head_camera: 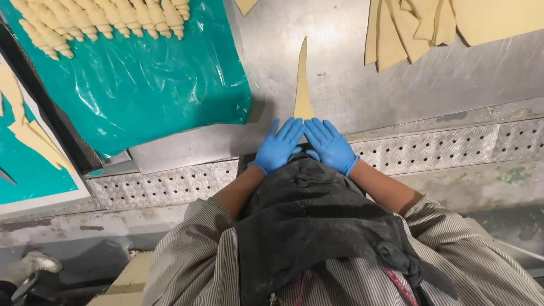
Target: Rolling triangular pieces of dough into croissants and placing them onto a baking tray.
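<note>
A long, narrow triangle of pale dough (302, 85) lies flat on the steel table (396, 90), its wide end toward the person and its thin tip pointing away. The left hand (279, 146) and the right hand (330, 144), both in blue gloves, rest side by side on that wide end, palms down, fingers stretched out flat and held close together, the two hands angled so their fingertips meet over the dough; they pinch nothing. To the left, a sheet of teal plastic (141, 85) covers a tray and hangs slightly over the table edge; along its far edge sits a row of rolled dough pieces (96, 22), packed tightly beside one another. Farther left, another teal sheet (28, 170) on a white board carries more flat dough triangles (34, 136), partly cut off by the frame edge. At the upper right, a loose pile of cut dough triangles (419, 25) overlaps on the table, well apart from the hands. A perforated metal strip (453, 147) runs along the near edge of the table. The person's dark apron (317, 226) and striped sleeves (187, 255) fill the lower frame and hide the table edge directly below the hands.
</note>
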